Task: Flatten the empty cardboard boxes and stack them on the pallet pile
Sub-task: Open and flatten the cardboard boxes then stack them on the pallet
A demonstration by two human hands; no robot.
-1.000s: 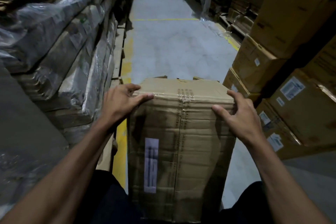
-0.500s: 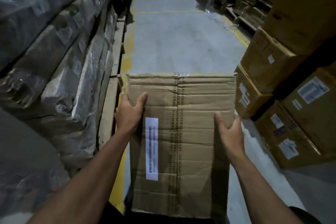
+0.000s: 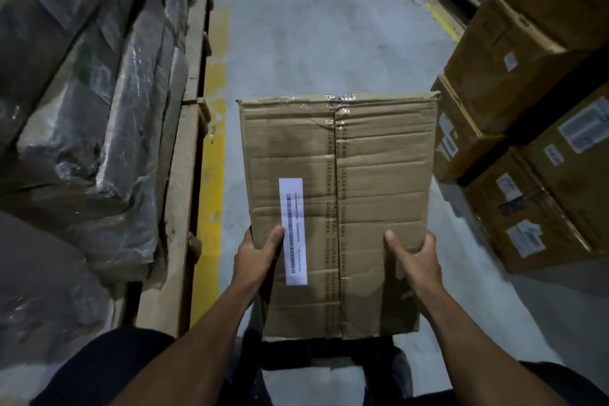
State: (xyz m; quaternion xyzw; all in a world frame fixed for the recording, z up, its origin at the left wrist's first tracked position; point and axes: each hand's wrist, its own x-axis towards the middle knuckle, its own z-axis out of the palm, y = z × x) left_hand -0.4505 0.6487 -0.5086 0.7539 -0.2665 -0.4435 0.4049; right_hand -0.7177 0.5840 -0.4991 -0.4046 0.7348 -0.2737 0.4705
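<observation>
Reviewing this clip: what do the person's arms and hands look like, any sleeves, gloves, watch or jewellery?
Both forearms are bare right up to the frame edge, with no sleeves in view. The left hand and right hand are ungloved, and no watch, ring or wristband shows. Dark clothing appears at the bottom of the view.

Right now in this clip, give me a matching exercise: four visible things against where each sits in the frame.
Things:
1. cardboard box
2. white label
3. yellow floor line
4. stacked cartons

Places:
A. along the floor beside the wrapped pallets
B. on the box face, by the left thumb
C. against the right edge of the aisle
D. gripped between the left hand and right hand

Pairs: 1-D, 2-B, 3-A, 4-C
</observation>
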